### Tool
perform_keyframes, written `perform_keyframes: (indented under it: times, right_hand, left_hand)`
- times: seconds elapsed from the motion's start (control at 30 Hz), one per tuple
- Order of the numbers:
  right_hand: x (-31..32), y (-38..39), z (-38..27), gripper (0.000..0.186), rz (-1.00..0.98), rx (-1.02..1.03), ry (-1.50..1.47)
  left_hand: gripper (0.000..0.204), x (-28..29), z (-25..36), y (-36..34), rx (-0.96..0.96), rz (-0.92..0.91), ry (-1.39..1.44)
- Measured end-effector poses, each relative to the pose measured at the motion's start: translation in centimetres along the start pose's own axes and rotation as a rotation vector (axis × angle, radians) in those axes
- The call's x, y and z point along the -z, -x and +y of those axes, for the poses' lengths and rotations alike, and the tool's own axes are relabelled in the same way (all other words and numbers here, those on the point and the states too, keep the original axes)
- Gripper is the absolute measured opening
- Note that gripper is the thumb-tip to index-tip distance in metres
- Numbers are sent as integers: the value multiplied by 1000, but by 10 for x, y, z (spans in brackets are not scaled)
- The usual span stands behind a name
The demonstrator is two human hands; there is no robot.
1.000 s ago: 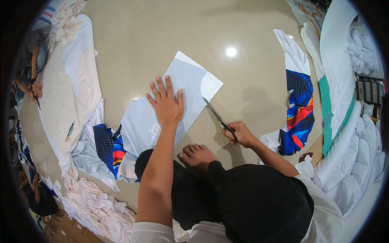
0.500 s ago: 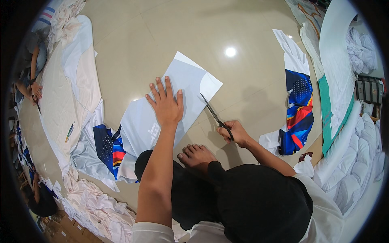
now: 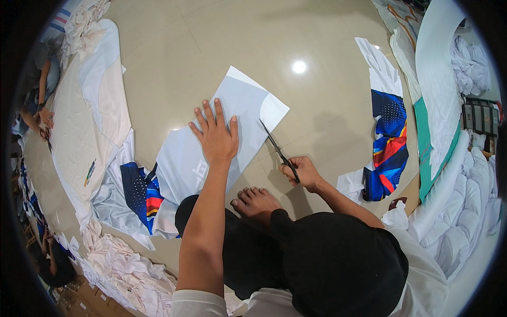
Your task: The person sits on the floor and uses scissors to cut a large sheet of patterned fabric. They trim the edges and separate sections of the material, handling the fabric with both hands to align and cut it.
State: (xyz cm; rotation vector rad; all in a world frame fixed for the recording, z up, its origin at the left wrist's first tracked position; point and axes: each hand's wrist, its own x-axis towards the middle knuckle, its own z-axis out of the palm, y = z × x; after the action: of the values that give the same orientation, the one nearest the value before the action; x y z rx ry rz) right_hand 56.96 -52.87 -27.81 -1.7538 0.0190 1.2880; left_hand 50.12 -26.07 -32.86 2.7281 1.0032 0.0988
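Observation:
Pale, light-grey fabric point(image 3: 245, 108) lies on the floor in front of me, with a curved line and a whiter corner at its far right. My left hand point(image 3: 217, 134) rests flat on it, fingers spread. In my right hand point(image 3: 303, 173) is a pair of black-handled scissors point(image 3: 280, 149), gripped by the handles. The blades point up and left, their tips at the fabric's right edge near the curved line. Whether the blades have fabric between them is too small to tell. My bare foot point(image 3: 257, 205) is just below the fabric.
On the right lies a blue, red and white patterned fabric piece point(image 3: 390, 145), beside white fabric rolls point(image 3: 454, 222). Left of me spread cream fabric point(image 3: 79, 121) and a dark-blue patterned piece point(image 3: 140, 193). At the far left a person's hand point(image 3: 46, 117) holds scissors.
My right hand and the scissors have shifted slightly up and left, with the blades a little closer together. My left hand keeps its place on the fabric.

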Motion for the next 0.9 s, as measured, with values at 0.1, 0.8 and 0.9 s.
perform_keyframes:
  times: [0.1,0.8,0.9]
  right_hand:
    - [-2,-2,5,30,24,23,19]
    - [-45,3,27,24,90,-23,-227]
    - [-52,3,23,26,94,-27,-240]
  left_hand:
    - [73,0,0,-1,0,3,7]
    - [72,0,1,-1,4,5,9]
    - [73,-1,-1,-1,3,11,9]
